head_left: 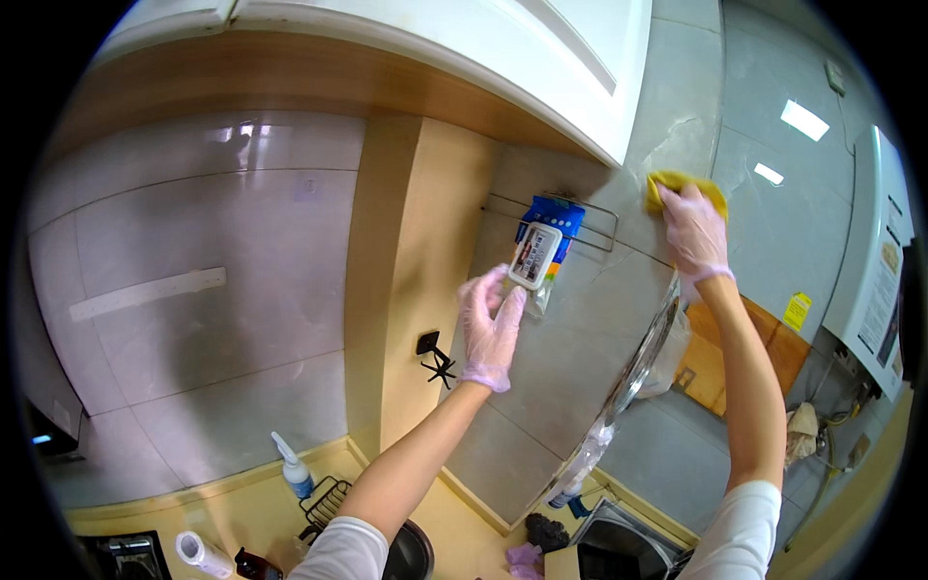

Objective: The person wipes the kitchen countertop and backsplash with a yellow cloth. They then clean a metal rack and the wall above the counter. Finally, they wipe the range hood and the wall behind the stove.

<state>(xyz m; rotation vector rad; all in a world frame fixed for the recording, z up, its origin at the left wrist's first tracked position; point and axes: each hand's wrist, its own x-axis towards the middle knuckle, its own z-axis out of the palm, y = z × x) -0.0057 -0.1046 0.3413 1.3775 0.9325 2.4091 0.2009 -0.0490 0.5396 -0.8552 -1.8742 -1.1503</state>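
My right hand (pixel 694 232), in a clear glove, grips a yellow cloth (pixel 704 188) against the grey tiled wall (pixel 667 135) beside the white cabinet's corner. My left hand (pixel 488 324), gloved too, has its fingers curved and apart at the lower end of a wipes pack (pixel 534 253); whether they press on it is unclear. That blue and white pack stands tilted in a wire rack (pixel 603 224) on the wall.
Overhead is a white cabinet (pixel 541 58); a black hook (pixel 428 342) is on the beige column (pixel 385 271). A wooden board (pixel 768 348) and water heater (pixel 860 271) are at right. Below are a spray bottle (pixel 295 474), a pan (pixel 411 551) and a sink (pixel 623 541).
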